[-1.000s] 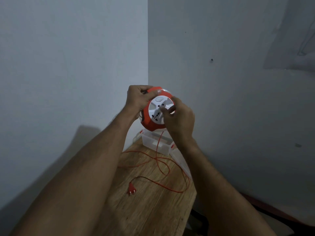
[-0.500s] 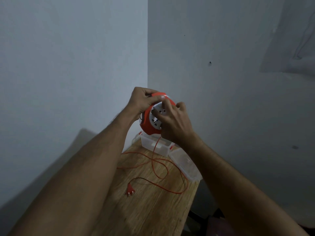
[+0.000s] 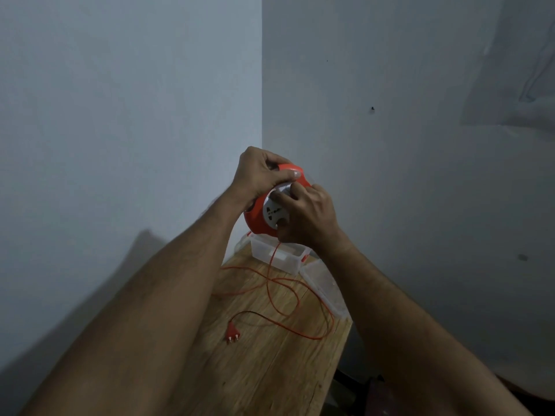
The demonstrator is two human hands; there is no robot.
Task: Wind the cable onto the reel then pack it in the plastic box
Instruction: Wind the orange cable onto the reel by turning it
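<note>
I hold an orange cable reel (image 3: 255, 219) with a white socket face up in front of me, above the table. My left hand (image 3: 259, 174) grips its orange rim from the top. My right hand (image 3: 306, 216) lies over the white face, fingers curled on it. The thin orange cable (image 3: 274, 283) hangs from the reel's underside and lies in loose loops on the wooden table (image 3: 270, 370), ending in an orange two-pin plug (image 3: 232, 332). The clear plastic box (image 3: 280, 255) with orange clips stands open at the table's far end, below the reel.
The clear lid (image 3: 326, 288) lies along the table's right edge beside the box. Grey walls meet in a corner just behind the table. The floor to the right of the table is dark, with dark objects low down.
My right hand has turned on the white face, fingers shifting from the middle toward its upper edge. The cable loops on the table have shifted slightly; the plug has stayed put.
</note>
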